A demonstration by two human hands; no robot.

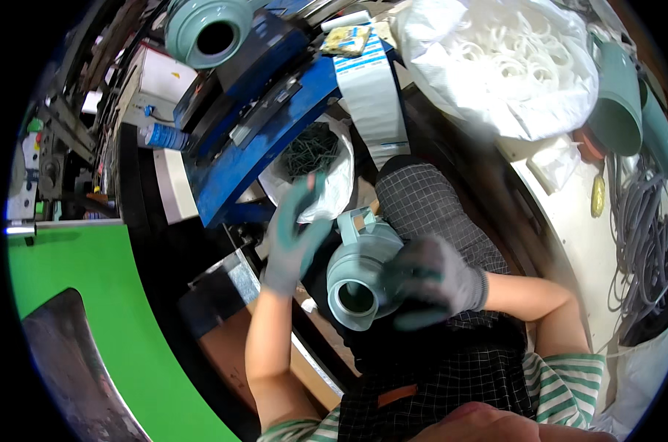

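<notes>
A pale green plastic jug-like body (363,254) with a round opening and a handle lies on my lap, its opening toward me. My left hand (298,239), in a grey glove with green-coated fingers, is raised just left of it, fingers spread and nothing seen in them. Beyond those fingertips stands a white bag (339,184) of thin dark green pieces (312,151). My right hand (429,283), gloved alike, is at the jug's right side and overlaps it in view. Motion blurs its fingers, so I cannot make out whether it grips the jug.
A large white bag (437,81) of white rings (522,62) stands at the far right. Nearby are green cylindrical parts (617,99) and a bundle of grey cords (636,236). A blue machine frame (238,173) holds another green body (208,33). A green surface (76,265) lies left.
</notes>
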